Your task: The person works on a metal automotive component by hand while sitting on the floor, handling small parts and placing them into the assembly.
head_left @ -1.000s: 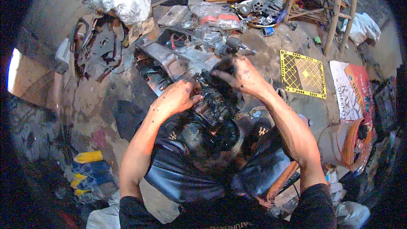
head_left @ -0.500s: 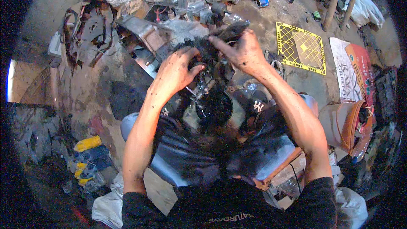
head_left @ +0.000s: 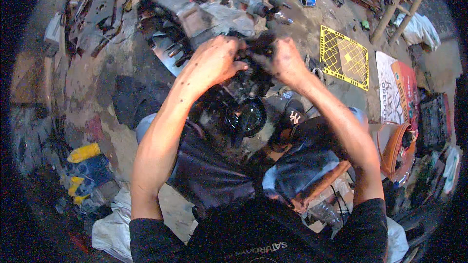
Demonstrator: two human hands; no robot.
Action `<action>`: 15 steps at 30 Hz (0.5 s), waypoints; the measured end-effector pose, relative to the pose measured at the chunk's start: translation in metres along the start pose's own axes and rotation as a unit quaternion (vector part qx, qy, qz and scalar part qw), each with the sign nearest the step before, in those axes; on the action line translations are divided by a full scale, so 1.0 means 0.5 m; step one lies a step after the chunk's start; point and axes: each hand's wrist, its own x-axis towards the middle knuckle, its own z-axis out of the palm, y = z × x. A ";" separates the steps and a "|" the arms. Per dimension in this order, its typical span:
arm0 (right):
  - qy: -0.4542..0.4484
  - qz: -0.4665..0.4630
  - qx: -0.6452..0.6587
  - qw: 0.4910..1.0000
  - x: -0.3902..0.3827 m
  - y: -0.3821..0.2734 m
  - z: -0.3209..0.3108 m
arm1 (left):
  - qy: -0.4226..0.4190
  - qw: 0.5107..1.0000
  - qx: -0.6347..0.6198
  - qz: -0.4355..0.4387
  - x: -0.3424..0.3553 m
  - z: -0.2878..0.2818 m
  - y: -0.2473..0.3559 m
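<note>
Between my knees stands a dark, greasy machine part (head_left: 239,87) with a round, shiny black housing (head_left: 246,117) at its near end. My left hand (head_left: 220,61) is at its far left side, fingers curled against dark material and thumb toward the middle. Opposite it, my right hand (head_left: 287,63) is closed around a dark, blurred piece (head_left: 267,44) that reaches between both hands. Motion blur and grease hide the fingertips, so the shape of what each hand grips is unclear. Dark smudges mark both hands and forearms.
Metal parts and a boxy casing (head_left: 187,14) lie just beyond my hands. On the right are a yellow plastic grid (head_left: 344,58), a printed sack (head_left: 397,87) and a brown-rimmed bucket (head_left: 392,148). Yellow-and-blue items (head_left: 85,153) lie at left; wooden poles (head_left: 390,7) stand far right.
My left hand has moved up and right, closer to my right hand. The dark flat piece at my right hand stuck out rightward before; now it is blurred between the hands. The view has shifted slightly.
</note>
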 end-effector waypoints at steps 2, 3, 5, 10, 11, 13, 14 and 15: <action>0.006 -0.025 -0.073 0.997 0.020 0.019 -0.016 | -0.058 0.998 -0.018 -0.020 0.014 -0.003 -0.007; 0.013 -0.039 -0.107 0.993 0.029 0.019 -0.026 | -0.096 0.995 -0.030 -0.026 0.022 -0.004 -0.010; -0.005 -0.069 -0.094 0.993 0.046 0.032 -0.010 | -0.081 0.996 -0.034 -0.014 0.021 -0.004 -0.019; -0.137 0.093 -0.047 0.985 0.069 -0.044 -0.028 | -0.065 0.997 -0.039 -0.015 0.007 0.013 -0.053; -0.107 0.090 -0.055 0.989 0.069 -0.041 -0.029 | -0.062 0.997 -0.035 0.002 0.012 0.013 -0.052; -0.044 0.089 -0.080 0.992 0.055 -0.004 -0.026 | -0.052 0.997 -0.035 0.045 0.028 0.011 -0.035; -0.012 0.003 -0.145 0.989 0.065 0.001 0.003 | -0.042 0.998 -0.028 0.044 0.024 0.012 -0.037; -0.016 0.014 -0.135 0.991 0.053 0.005 0.006 | -0.045 0.998 -0.024 0.041 0.025 0.015 -0.039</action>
